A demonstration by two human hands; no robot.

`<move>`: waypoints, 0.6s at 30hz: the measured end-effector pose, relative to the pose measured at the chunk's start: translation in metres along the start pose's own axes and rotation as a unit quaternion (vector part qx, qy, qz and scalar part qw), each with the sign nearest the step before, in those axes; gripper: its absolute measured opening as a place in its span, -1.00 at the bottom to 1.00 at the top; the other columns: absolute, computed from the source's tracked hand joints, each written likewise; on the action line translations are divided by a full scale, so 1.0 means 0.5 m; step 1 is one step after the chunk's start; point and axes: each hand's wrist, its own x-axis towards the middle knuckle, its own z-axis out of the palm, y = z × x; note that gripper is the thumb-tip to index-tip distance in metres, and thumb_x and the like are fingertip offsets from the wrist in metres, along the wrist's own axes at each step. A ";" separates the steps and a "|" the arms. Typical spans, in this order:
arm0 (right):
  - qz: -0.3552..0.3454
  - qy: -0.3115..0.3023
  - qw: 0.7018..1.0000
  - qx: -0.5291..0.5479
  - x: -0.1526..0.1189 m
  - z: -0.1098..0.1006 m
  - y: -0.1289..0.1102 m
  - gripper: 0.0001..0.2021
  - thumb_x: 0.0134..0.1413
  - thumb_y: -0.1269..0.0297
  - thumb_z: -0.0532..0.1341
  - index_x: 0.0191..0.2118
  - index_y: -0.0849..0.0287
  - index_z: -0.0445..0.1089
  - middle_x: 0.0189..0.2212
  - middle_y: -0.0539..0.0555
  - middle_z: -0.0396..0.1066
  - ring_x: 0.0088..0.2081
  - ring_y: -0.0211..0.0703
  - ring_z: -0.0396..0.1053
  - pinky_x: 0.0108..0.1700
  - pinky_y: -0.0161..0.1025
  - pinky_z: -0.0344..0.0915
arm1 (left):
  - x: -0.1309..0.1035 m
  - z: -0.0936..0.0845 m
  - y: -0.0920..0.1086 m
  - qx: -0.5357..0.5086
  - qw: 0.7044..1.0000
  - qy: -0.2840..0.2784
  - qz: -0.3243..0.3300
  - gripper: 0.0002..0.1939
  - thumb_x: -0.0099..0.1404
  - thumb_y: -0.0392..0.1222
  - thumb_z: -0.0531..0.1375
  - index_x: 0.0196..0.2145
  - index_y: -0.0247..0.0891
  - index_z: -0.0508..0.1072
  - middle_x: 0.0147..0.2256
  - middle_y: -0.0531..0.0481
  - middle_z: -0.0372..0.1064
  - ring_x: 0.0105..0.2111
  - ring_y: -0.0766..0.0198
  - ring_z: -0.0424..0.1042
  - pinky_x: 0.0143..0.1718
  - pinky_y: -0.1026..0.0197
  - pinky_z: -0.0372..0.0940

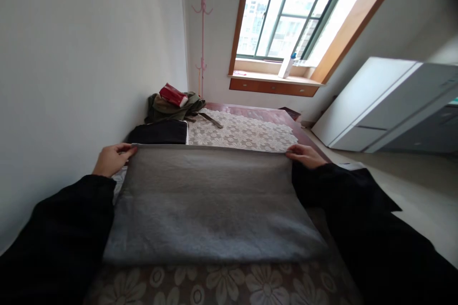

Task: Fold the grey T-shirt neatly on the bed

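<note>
A grey cloth [211, 200], folded into a wide rectangle, lies flat on a table covered with a white lace cloth [243, 131]. My left hand [112, 158] grips its far left corner. At the far right corner my right hand [304, 155] pinches the edge. Both arms wear black sleeves and reach along the cloth's two sides.
Beyond the grey cloth lie a folded black garment [159, 132], an olive bag [171, 107] and a red packet [173, 95]. A white wall runs along the left. A pink coat stand [202, 33], a window sill [275, 83] and a white cabinet [379, 105] stand behind and right.
</note>
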 end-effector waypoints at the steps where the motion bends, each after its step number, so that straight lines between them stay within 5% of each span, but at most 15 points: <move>1: 0.004 -0.003 1.000 -0.012 0.018 0.010 0.005 -0.23 -0.56 -0.46 0.53 -0.37 0.16 0.48 -0.47 0.02 0.45 -0.38 -0.16 0.37 -0.29 -0.19 0.35 | 0.011 0.016 0.000 0.014 1.000 -0.004 0.000 -0.39 0.23 0.10 0.30 0.03 -0.51 0.59 -0.08 -0.19 0.59 -0.24 0.19 0.48 -0.22 0.23 0.47; 6: -0.005 0.060 0.997 -0.057 0.081 0.058 0.026 -0.48 -0.19 -0.21 0.48 -0.32 0.16 0.47 -0.47 0.02 0.47 -0.39 -0.16 0.38 -0.28 -0.19 0.31 | 0.054 0.070 -0.013 0.075 0.997 0.019 0.030 -0.45 0.31 0.08 0.19 0.04 -0.43 0.58 -0.03 -0.21 0.60 -0.13 0.07 0.56 -0.08 0.16 0.44; 11: 0.020 0.087 0.985 -0.147 0.088 0.094 0.028 -0.77 -0.02 0.13 0.42 -0.33 0.15 0.47 -0.42 0.05 0.52 -0.36 -0.15 0.41 -0.20 -0.17 0.33 | 0.057 0.072 -0.012 0.130 0.991 -0.001 0.035 -0.49 0.32 -0.01 0.15 0.04 -0.47 0.54 -0.02 -0.31 0.59 -0.02 0.00 0.56 0.03 0.13 0.39; 15: -0.029 0.143 0.973 -0.181 0.011 0.084 0.011 -0.72 0.08 0.03 0.35 -0.21 0.12 0.46 -0.24 0.10 0.59 -0.25 -0.06 0.47 -0.10 -0.12 0.35 | -0.010 0.035 -0.011 0.199 0.977 -0.074 0.032 -0.22 0.33 0.17 0.11 0.27 -0.53 0.32 0.08 -0.40 0.53 -0.07 0.00 0.58 -0.03 0.11 0.41; 18: -0.058 0.042 0.975 -0.211 -0.122 0.058 -0.006 -0.62 0.18 -0.15 0.24 -0.26 0.10 0.49 -0.34 0.10 0.56 -0.34 -0.07 0.45 -0.19 -0.14 0.34 | -0.109 0.002 -0.047 0.272 0.957 -0.104 0.018 -0.14 0.24 0.37 0.04 0.23 -0.38 0.34 0.01 -0.33 0.57 -0.08 -0.11 0.60 0.04 -0.01 0.41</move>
